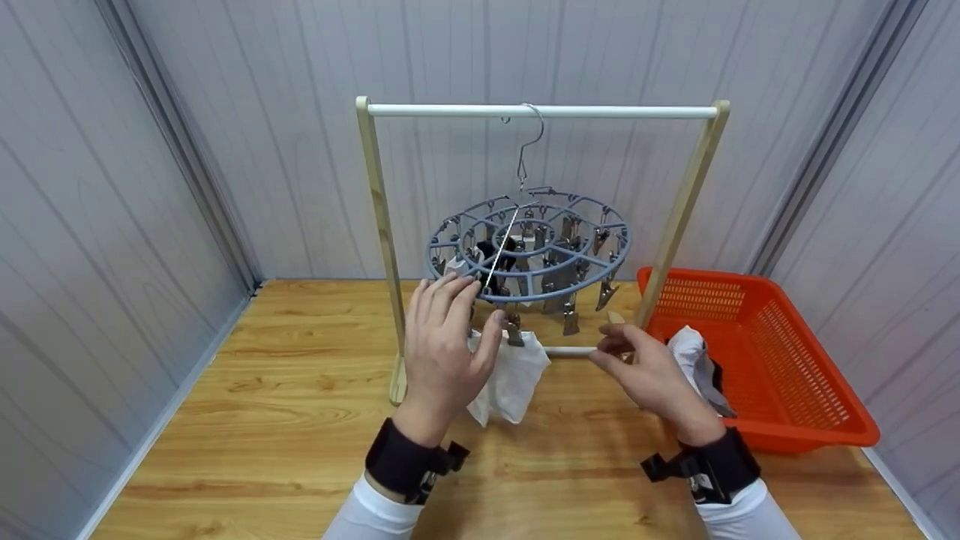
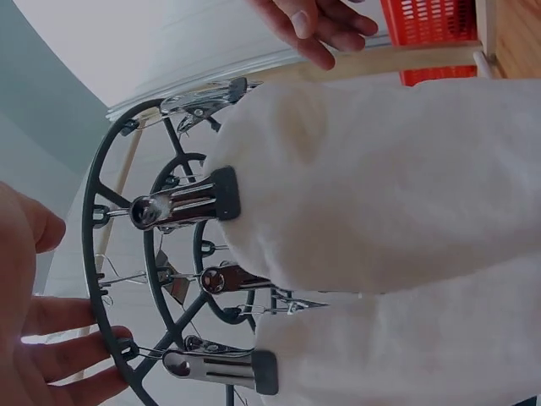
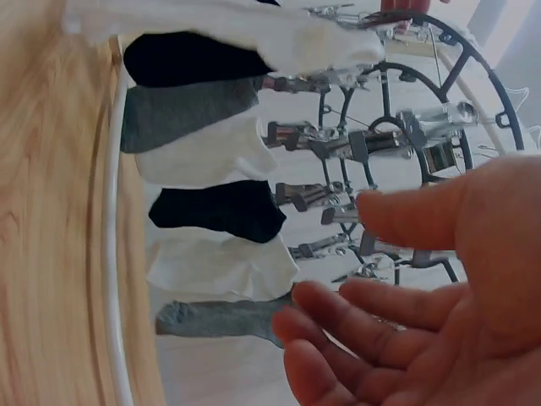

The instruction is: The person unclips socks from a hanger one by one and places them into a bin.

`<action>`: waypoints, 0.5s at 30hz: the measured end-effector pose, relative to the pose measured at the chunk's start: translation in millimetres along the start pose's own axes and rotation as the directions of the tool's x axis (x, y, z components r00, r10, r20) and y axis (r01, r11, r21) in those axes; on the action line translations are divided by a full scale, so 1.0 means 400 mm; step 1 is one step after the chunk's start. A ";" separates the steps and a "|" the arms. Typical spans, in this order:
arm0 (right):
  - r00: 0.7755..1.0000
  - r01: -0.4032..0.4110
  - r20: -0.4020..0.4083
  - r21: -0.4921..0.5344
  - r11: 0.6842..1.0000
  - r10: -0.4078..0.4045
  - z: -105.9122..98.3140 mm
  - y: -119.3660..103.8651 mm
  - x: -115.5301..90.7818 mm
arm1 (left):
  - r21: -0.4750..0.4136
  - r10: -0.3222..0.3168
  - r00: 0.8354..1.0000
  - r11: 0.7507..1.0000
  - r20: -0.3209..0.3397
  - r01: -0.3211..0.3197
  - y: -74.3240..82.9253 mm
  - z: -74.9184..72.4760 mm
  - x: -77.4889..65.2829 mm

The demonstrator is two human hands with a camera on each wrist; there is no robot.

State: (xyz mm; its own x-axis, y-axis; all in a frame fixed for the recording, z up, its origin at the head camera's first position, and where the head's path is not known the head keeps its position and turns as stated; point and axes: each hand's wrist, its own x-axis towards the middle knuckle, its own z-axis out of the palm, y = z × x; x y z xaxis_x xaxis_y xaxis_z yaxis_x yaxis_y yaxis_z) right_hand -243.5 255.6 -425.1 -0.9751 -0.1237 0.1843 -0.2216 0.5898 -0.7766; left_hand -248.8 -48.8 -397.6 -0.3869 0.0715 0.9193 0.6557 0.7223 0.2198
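A round grey-blue clip hanger (image 1: 577,285) hangs by its metal hook, with metal clips around its rings. My left hand (image 1: 446,345) is at its near left edge; in the left wrist view the straight fingers (image 2: 72,351) touch the rim. White socks (image 2: 380,178) hang from clips (image 2: 193,201) close to that hand. Right of them, my right hand (image 1: 649,371) is held in the air with loosely bent fingers and nothing in it. In the right wrist view, a black sock (image 3: 215,210), a grey sock (image 3: 190,114) and several others hang in a row.
A wooden stand (image 1: 380,217) with a white top bar (image 1: 450,110) carries the hanger. An orange basket (image 1: 825,352) at the right holds a few white, grey and dark socks (image 1: 694,360). Panelled walls enclose the wooden table (image 1: 285,420).
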 end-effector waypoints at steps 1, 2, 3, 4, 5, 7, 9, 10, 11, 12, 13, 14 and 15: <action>1.000 0.000 0.017 0.013 1.000 0.000 0.004 0.000 0.000 | -0.004 -0.001 1.000 1.000 0.008 0.001 0.001 -0.001 -0.001; 0.999 -0.001 0.036 0.027 1.000 0.000 0.009 0.001 0.002 | -0.009 -0.001 1.000 1.000 0.016 0.001 0.002 -0.002 -0.002; 0.998 -0.003 0.055 0.039 0.999 0.001 0.014 0.001 0.002 | -0.016 0.001 1.000 1.000 0.025 -0.001 0.003 -0.003 -0.002; 0.997 -0.004 0.074 0.047 0.999 0.000 0.018 0.002 0.003 | -0.020 0.003 0.999 1.000 0.034 -0.002 0.004 -0.004 -0.003; 0.996 -0.004 0.091 0.053 0.999 -0.001 0.023 0.002 0.004 | -0.024 0.005 0.999 1.000 0.043 -0.004 0.006 -0.004 -0.003; 0.993 -0.009 0.116 0.065 0.998 0.002 0.035 0.005 0.007 | -0.030 0.011 0.998 0.999 0.061 -0.009 0.008 -0.005 -0.004; 0.991 -0.011 0.135 0.080 0.997 0.000 0.049 0.008 0.011 | -0.038 0.015 0.997 0.999 0.073 -0.013 0.012 -0.006 -0.004; 0.990 -0.010 0.141 0.091 0.996 -0.003 0.056 0.011 0.013 | -0.042 0.017 0.997 0.999 0.078 -0.014 0.013 -0.007 -0.003; 0.989 -0.011 0.149 0.106 0.994 -0.005 0.063 0.013 0.015 | -0.046 0.019 0.997 0.999 0.080 -0.015 0.014 -0.007 -0.003; 0.988 -0.013 0.157 0.124 0.992 -0.007 0.071 0.015 0.016 | -0.052 0.021 0.996 0.999 0.082 -0.017 0.015 -0.008 -0.003; 0.986 -0.017 0.164 0.144 0.989 -0.007 0.079 0.017 0.017 | -0.058 0.024 0.996 0.998 0.084 -0.019 0.016 -0.009 -0.003; 0.985 -0.018 0.171 0.166 0.986 -0.011 0.087 0.019 0.019 | -0.066 0.027 0.996 0.998 0.087 -0.022 0.017 -0.010 -0.002; 0.984 -0.018 0.176 0.186 0.982 -0.015 0.095 0.020 0.020 | -0.074 0.032 0.995 0.997 0.090 -0.026 0.018 -0.011 -0.001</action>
State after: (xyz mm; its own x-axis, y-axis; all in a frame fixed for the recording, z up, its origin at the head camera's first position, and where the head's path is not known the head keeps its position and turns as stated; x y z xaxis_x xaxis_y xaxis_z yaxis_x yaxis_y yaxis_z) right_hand -253.6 229.2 -452.8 -0.9587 -0.2707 0.0872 -0.2022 0.4333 -0.8783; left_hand -241.0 -46.5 -395.1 -0.4225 0.1565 0.8927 0.7117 0.6671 0.2199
